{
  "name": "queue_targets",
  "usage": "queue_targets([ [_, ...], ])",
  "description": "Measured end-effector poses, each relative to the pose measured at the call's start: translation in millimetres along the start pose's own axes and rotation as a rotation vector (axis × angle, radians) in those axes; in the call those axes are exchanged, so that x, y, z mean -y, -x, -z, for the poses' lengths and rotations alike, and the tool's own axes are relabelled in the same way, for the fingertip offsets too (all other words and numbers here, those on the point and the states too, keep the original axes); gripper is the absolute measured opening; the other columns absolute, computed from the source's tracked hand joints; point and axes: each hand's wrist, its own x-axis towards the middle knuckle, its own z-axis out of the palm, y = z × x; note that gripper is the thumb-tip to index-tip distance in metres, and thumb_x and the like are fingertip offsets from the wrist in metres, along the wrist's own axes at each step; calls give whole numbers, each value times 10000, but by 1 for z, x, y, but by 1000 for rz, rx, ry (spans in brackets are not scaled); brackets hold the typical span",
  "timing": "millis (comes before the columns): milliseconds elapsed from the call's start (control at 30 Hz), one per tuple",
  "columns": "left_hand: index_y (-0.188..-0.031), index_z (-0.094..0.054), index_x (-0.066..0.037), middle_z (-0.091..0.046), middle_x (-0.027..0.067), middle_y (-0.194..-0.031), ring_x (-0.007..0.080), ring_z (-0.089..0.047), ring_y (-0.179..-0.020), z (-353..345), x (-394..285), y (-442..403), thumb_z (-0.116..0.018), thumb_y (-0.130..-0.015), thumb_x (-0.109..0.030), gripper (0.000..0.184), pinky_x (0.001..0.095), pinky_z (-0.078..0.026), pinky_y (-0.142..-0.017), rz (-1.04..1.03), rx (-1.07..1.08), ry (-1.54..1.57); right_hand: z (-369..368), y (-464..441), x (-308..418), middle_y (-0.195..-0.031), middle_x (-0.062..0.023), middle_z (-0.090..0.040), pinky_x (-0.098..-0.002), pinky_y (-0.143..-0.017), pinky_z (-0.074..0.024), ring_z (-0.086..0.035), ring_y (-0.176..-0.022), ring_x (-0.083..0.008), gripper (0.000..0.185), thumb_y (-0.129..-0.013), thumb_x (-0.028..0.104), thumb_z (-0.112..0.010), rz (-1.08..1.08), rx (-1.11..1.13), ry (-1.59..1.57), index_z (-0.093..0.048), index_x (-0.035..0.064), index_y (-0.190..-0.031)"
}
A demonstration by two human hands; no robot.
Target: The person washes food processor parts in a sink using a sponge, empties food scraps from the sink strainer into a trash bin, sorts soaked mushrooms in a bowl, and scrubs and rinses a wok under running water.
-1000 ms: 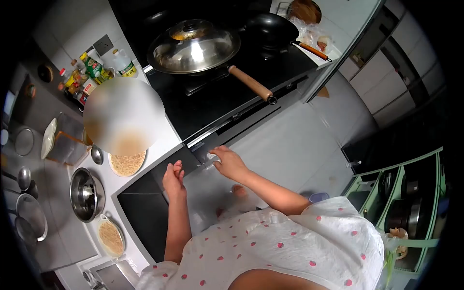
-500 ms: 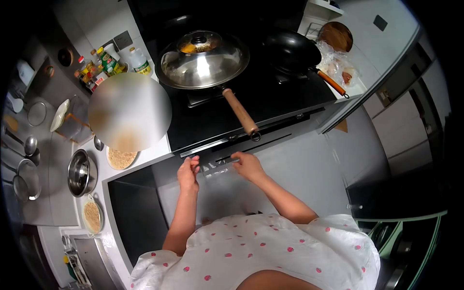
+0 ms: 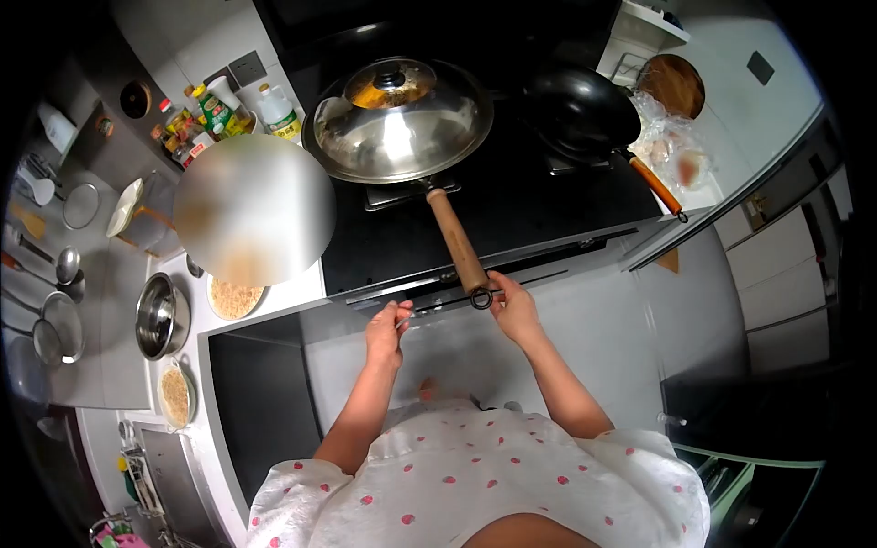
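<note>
My left hand hovers before the front edge of the black stove, fingers curled in and thumb pressed against them. A small pale glint shows at its fingertips; I cannot make out what it is. My right hand is beside the end of a wooden handle, its fingers stretched toward the metal ring there and somewhat apart. Whether they touch the handle is not clear. That handle belongs to a wok covered by a domed steel lid with a glass centre and black knob.
A black wok with an orange handle sits on the right burner. Sauce bottles, a plate of pale crumbs, a steel bowl and a second crumb dish line the left counter. A blurred disc hides part of it.
My right hand has moved right and come up beside the wok handle's end. The left hand has shifted slightly right. The whole view has swung a little; the lidded wok stays on its burner.
</note>
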Motion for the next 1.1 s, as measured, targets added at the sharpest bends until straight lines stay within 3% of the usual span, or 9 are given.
queue_targets([
  [133,-637,-552,-96,-616,33,-918,83,-521,-794,-12,-2,-18,-485,-851,-228,260,210,-405,-672,20,78,-11,10,1,11,-769,-71,-592,-269,-624,-464,-573,-677,-167,377,-695,-20,-579,42,-7,204,-552,61,-1062],
  [300,-651,-566,-98,-613,14,-913,77,-515,-780,-25,-11,-27,-481,-852,-230,255,213,-395,-693,26,174,-36,20,-10,36,-610,-53,-540,-256,-523,-422,-517,-547,-132,283,-717,-8,-557,-292,86,20,-590,54,-991],
  [500,-652,-570,-103,-609,11,-940,80,-516,-800,-29,-11,-36,-482,-850,-221,247,219,-393,-706,41,209,-28,14,-13,51,-585,-45,-491,-244,-540,-421,-483,-545,-133,338,-728,-18,-544,-322,-17,26,-557,62,-1056],
  [567,-721,-583,-98,-606,13,-948,84,-519,-817,-31,-14,-35,-479,-853,-226,211,221,-393,-712,72,216,-33,5,-13,29,-697,-67,-546,-261,-599,-438,-507,-598,-155,386,-721,-21,-551,-253,-63,28,-531,68,-1097],
  [667,-881,-584,-89,-602,14,-958,91,-523,-848,-43,-27,-26,-470,-862,-238,189,229,-396,-726,102,260,-23,4,-17,30,-907,-153,-585,-335,-767,-437,-510,-970,-286,402,-694,29,-589,-69,-116,95,-531,54,-1092],
  [700,-971,-572,-86,-601,13,-959,94,-524,-862,-49,-32,-21,-464,-868,-246,219,236,-397,-733,104,293,2,6,-18,34,-907,-153,-585,-335,-767,-437,-510,-970,-286,402,-694,29,-589,-81,-126,99,-531,54,-1092],
  [733,-1103,-506,-71,-586,18,-977,105,-515,-905,-53,-37,-17,-435,-884,-317,337,257,-390,-765,109,341,-38,9,-19,38,-880,-147,-595,-333,-752,-442,-531,-935,-287,378,-696,32,-591,-87,-107,107,-544,44,-1071],
  [933,-1159,-473,-39,-560,65,-1074,144,-485,-1017,-72,-47,-10,-375,-878,-462,517,291,-337,-871,111,540,-81,16,-26,42,-533,-63,-525,-256,-482,-419,-538,-490,-128,219,-741,68,-591,-254,-120,-135,-585,17,-955],
  [1100,-1149,-475,-31,-576,77,-1008,154,-507,-973,-80,-45,-3,-405,-861,-481,538,296,-343,-852,91,630,8,0,-30,37,-678,-53,-570,-249,-574,-446,-551,-612,-118,271,-747,20,-577,-162,-102,-270,-563,38,-1017],
])
